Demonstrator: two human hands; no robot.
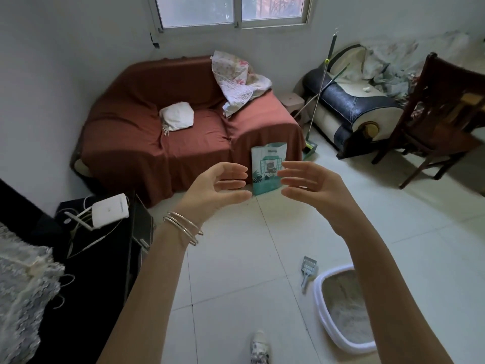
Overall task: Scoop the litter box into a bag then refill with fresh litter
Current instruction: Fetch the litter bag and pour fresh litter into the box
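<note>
Left hand: the left hand [220,183] is raised in front of the person, palm turned inward, fingers loosely curved and apart, gripping nothing; thin bangles [183,227] circle its wrist.
Right hand: the right hand [308,183] mirrors it on the right, palm facing the left one, fingers spread and relaxed, also empty.
Pose: both forearms reach forward and up from the near edge of view, and the fingertips of the two hands come near each other without touching.
Litter box: the white-rimmed litter box [321,307] sits on the tiled floor [236,271] at near right, grey litter inside, partly hidden behind the right forearm.
Scoop: a grey slotted scoop [308,270] lies on the floor just beside the box's far left corner.
Fresh litter: a teal and white litter bag [267,169] stands upright on the floor farther off, against the front of the rust-covered sofa [162,122], seen in the gap between the two hands.
Waste bag: none can be made out in view.
Step in hand: scooping appears not yet begun, since neither hand touches a tool and the scoop lies idle.
Next move: likely a reach down and right for the scoop, with a bag for the waste still to be found; the fresh litter comes later.
</note>
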